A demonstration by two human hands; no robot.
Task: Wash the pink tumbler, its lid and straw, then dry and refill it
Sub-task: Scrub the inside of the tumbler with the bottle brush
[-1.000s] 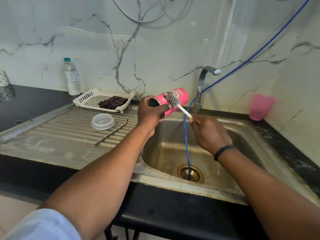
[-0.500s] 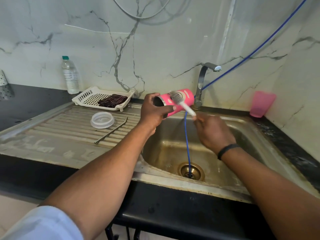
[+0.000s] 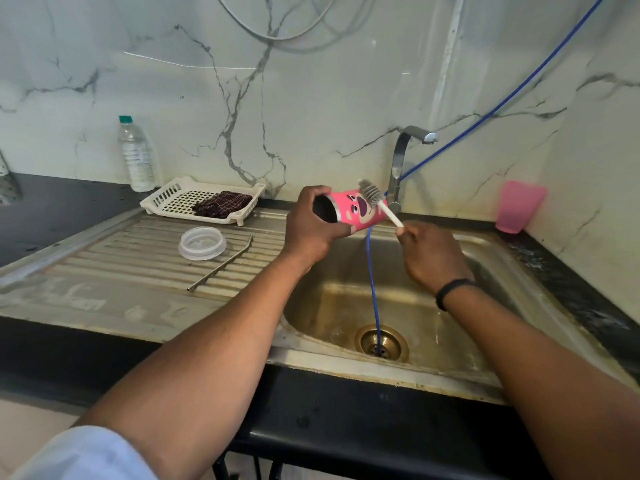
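My left hand (image 3: 311, 230) grips the pink tumbler (image 3: 356, 211) on its side over the sink's left rim, its dark mouth facing left. A cartoon bear face shows on its side. My right hand (image 3: 429, 254) holds the white handle of a bottle brush (image 3: 375, 199), whose grey bristles rest against the tumbler's outer wall near its base. The clear lid (image 3: 202, 243) lies flat on the drainboard. The metal straw (image 3: 221, 266) lies beside it, to its right.
A steel sink (image 3: 491, 271) with a brass drain (image 3: 381, 342) sits below my hands. A blue hose (image 3: 372, 282) runs from the wall into the drain. Tap (image 3: 401, 157), pink cup (image 3: 519, 206), white tray (image 3: 166, 195) with a dark cloth (image 3: 221, 203), water bottle (image 3: 136, 154).
The tumbler has turned in my left hand, so the bear face now shows. The brush has slid toward the tumbler's base end, and my right hand rose slightly.
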